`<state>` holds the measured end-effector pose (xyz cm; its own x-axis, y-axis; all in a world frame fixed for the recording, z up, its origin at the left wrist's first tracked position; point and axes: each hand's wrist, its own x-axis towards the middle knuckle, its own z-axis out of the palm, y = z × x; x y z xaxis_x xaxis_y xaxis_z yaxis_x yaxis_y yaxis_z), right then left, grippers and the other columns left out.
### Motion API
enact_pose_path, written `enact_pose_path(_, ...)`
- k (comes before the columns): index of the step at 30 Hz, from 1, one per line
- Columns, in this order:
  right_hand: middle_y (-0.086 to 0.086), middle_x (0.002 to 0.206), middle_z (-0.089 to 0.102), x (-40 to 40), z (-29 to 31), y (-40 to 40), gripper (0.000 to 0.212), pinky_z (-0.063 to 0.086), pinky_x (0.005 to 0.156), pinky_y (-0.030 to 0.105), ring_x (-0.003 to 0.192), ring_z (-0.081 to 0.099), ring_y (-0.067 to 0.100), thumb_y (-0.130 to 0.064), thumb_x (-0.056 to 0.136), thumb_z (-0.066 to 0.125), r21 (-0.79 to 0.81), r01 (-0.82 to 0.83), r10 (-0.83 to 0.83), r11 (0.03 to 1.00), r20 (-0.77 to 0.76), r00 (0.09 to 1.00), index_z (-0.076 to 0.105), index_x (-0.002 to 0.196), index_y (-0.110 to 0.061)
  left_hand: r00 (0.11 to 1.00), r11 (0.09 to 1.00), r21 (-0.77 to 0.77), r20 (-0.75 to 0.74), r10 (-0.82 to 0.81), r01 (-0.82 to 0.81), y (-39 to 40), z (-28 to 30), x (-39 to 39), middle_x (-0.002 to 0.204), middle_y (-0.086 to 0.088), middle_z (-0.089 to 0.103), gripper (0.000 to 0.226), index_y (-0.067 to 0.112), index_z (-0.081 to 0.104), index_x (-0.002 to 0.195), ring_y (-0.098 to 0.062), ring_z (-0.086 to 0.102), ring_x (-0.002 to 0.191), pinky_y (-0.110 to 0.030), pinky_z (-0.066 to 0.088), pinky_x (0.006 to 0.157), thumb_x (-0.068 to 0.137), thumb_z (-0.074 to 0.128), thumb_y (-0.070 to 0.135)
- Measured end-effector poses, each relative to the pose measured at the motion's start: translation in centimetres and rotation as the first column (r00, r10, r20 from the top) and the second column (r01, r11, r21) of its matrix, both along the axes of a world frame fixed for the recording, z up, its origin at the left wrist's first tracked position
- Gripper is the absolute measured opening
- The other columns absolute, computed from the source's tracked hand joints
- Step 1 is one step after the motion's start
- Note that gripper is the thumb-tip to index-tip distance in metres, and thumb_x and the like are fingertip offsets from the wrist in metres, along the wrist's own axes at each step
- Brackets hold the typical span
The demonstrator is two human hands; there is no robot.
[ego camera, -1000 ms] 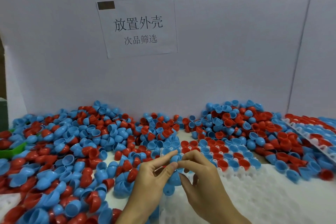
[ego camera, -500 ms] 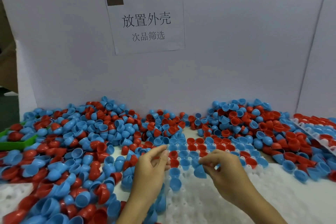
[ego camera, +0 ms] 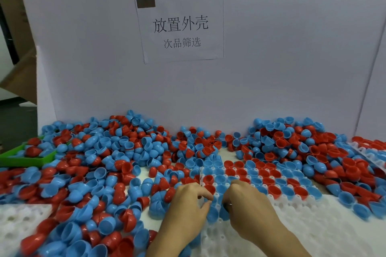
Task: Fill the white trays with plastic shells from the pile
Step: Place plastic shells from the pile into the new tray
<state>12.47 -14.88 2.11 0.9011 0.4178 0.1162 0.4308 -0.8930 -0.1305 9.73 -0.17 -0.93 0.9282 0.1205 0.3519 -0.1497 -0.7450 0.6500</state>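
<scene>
A pile of red and blue plastic shells covers the table from the left to the back wall. The white tray lies at centre right; its far rows hold red and blue shells, and its near pockets are bare. Both hands are low at the tray's left edge. My left hand pinches the rim of a blue shell with thumb and curled forefinger. My right hand curls its fingers down over a second blue shell beside it.
A green tray with a few shells sits at far left. Another white tray shows at lower left, and a filled one at far right. More shells are heaped behind the tray. A white board with a paper sign closes the back.
The hands pulled apart, the right one carrying a blue shell, then came down together at the tray's left edge. The camera has swung left.
</scene>
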Motion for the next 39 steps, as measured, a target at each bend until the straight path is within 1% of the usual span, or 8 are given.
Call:
enact_pose_path(3, 0.003, 0.087, 0.044, 0.3, 0.4, 0.6, 0.027, 0.038, 0.062, 0.031, 0.065, 0.045, 0.019, -0.005, 0.089, 0.061, -0.080, 0.004, -0.005, 0.997, -0.012, 1.000, 0.044, 0.072, -0.017, 0.999, 0.999, 0.011, -0.015, -0.034, 0.034, -0.1, -0.3, 0.1, 0.104, 0.013, 0.071, 0.016, 0.024, 0.079, 0.103, -0.001, 0.061, 0.096, -0.008, 0.045, 0.084, 0.093, 0.068, 0.018)
enact_pose_path(7, 0.008, 0.107, 0.054, 1.0, 0.6, 1.1, 0.014, 0.048, 0.070, 0.031, 0.077, 0.050, 0.020, -0.008, 0.089, 0.067, -0.096, -0.055, 0.051, 0.994, -0.040, 0.998, 0.060, 0.101, -0.012, 0.998, 0.999, 0.013, -0.021, -0.051, 0.052, -0.1, -0.5, 0.1, 0.105, 0.012, 0.072, 0.017, 0.021, 0.080, 0.104, -0.002, 0.063, 0.097, -0.013, 0.049, 0.087, 0.093, 0.068, 0.016)
enact_pose_path(12, 0.001, 0.107, 0.061, 1.4, -0.6, -0.5, 0.020, 0.053, 0.070, 0.025, 0.090, 0.062, 0.017, -0.009, 0.093, 0.065, 0.072, -0.078, 0.084, 0.994, -0.082, 0.993, 0.071, 0.110, -0.017, 0.998, 0.998, 0.017, -0.027, -0.054, 0.055, 0.1, -0.7, 0.3, 0.105, 0.013, 0.071, 0.017, 0.023, 0.080, 0.103, -0.004, 0.062, 0.098, -0.018, 0.050, 0.088, 0.092, 0.069, 0.016)
enact_pose_path(17, -0.004, 0.099, 0.058, 1.4, -1.2, -1.4, 0.017, 0.052, 0.068, 0.022, 0.085, 0.059, 0.010, -0.009, 0.095, 0.061, 0.140, -0.089, 0.091, 0.986, -0.007, 0.996, 0.072, 0.101, -0.020, 0.999, 0.998, 0.033, -0.016, -0.051, 0.051, 0.0, -0.8, 0.3, 0.109, 0.014, 0.068, 0.017, 0.026, 0.078, 0.106, -0.002, 0.059, 0.101, -0.017, 0.049, 0.091, 0.094, 0.067, 0.019)
enact_pose_path(21, -0.005, 0.101, 0.053, 1.5, -1.8, -0.9, 0.020, 0.037, 0.060, 0.016, 0.086, 0.053, 0.013, -0.007, 0.095, 0.060, 0.112, -0.158, 0.157, 0.981, 0.016, 0.987, 0.073, 0.106, -0.018, 0.995, 0.995, 0.050, 0.037, -0.089, 0.087, -0.1, -0.8, 0.2, 0.118, 0.019, 0.063, 0.024, 0.028, 0.072, 0.117, 0.001, 0.050, 0.114, -0.016, 0.040, 0.103, 0.095, 0.067, 0.022)
enact_pose_path(26, -0.007, 0.110, 0.054, 1.9, -2.2, -1.7, 0.025, 0.046, 0.086, 0.022, 0.097, 0.050, 0.008, -0.013, 0.099, 0.058, 0.197, -0.208, 0.204, 0.958, 0.041, 0.978, 0.072, 0.117, -0.022, 0.974, 0.977, 0.071, 0.094, -0.207, 0.201, -0.4, -0.4, 0.0, 0.105, 0.023, 0.070, 0.021, 0.033, 0.077, 0.111, 0.007, 0.050, 0.107, -0.016, 0.044, 0.093, 0.092, 0.069, 0.031)
enact_pose_path(31, -0.018, 0.105, 0.050, 1.9, -2.6, -2.6, 0.028, 0.041, 0.077, 0.011, 0.091, 0.044, 0.000, -0.021, 0.098, 0.061, 0.240, -0.225, 0.213, 0.944, 0.073, 0.974, 0.069, 0.124, -0.027, 0.982, 0.977, 0.116, 0.044, -0.184, 0.178, -0.5, -0.9, 0.1, 0.104, 0.022, 0.068, 0.019, 0.032, 0.079, 0.104, 0.004, 0.049, 0.106, -0.023, 0.047, 0.094, 0.091, 0.069, 0.041)
enact_pose_path(39, -0.012, 0.114, 0.056, 1.4, -2.5, -2.5, 0.025, 0.049, 0.085, 0.022, 0.100, 0.053, 0.006, -0.027, 0.102, 0.053, 0.228, -0.245, 0.228, 0.942, 0.098, 0.969, 0.073, 0.116, -0.025, 0.988, 0.983, 0.111, 0.018, -0.153, 0.150, -0.9, -1.1, 0.1, 0.113, 0.020, 0.059, 0.023, 0.035, 0.074, 0.112, 0.002, 0.052, 0.108, -0.023, 0.046, 0.099, 0.089, 0.071, 0.038)
